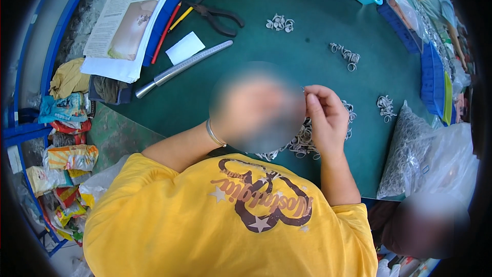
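My right hand [329, 115] is raised over the table, with thumb and forefinger pinched together at a tiny thing I cannot make out. Beside it, my left hand [248, 102] is smeared by a blur, so its fingers and anything in them are hidden; a silver bangle [215, 134] circles that wrist. Below and behind both hands lies a loose pile of grey metal rings [303, 145], partly covered by them. Farther off are three small clusters of rings: one at the far middle [280, 23], another to its right [346, 56], a third right of my right hand [386, 108].
On the green table [277, 51] lie a ring mandrel [187, 68], white paper [185, 48], pliers [219, 19], and red [166, 35] and yellow [181, 18] pencils. Printed sheets [115, 31] stand left. Blue bins [433, 79] and a clear bag of rings [405, 154] line the right.
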`<state>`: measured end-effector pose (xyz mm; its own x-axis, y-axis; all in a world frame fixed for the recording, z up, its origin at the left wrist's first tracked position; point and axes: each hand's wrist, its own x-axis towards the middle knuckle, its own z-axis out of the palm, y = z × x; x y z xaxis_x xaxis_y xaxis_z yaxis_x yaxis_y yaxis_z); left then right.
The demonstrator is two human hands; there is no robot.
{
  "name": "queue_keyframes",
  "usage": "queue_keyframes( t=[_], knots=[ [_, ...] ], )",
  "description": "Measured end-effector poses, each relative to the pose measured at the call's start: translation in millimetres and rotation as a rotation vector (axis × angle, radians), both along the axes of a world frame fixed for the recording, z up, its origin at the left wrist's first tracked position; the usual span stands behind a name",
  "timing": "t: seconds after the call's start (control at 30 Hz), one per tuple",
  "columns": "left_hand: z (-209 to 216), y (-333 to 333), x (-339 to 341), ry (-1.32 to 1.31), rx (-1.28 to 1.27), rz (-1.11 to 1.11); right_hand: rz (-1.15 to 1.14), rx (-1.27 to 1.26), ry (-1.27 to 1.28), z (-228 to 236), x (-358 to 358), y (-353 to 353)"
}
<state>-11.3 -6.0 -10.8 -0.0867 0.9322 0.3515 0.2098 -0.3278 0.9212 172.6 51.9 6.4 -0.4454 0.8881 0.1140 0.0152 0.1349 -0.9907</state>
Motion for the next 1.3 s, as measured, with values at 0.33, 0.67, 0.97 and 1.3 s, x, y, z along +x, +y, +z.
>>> queue_keyframes(
  t=[0.33, 0.67, 0.97, 1.3],
  knots=[
    [3, 8, -8, 0.254, 0.292, 0.137, 0.165, -0.216, -0.104, -11, -26, 36],
    [-37, 10, -25, 0.205, 0.215, 0.323, -0.026, 0.894, -0.494, -32, -81, 150],
    [-21, 15, -24, 0.308, 0.155, 0.363, 0.474, 0.39, -0.682, -6, -65, 107],
    [-23, 14, -24, 0.448, 0.025, 0.146, 0.26, 0.464, -0.579, -11, -25, 66]
  ],
)
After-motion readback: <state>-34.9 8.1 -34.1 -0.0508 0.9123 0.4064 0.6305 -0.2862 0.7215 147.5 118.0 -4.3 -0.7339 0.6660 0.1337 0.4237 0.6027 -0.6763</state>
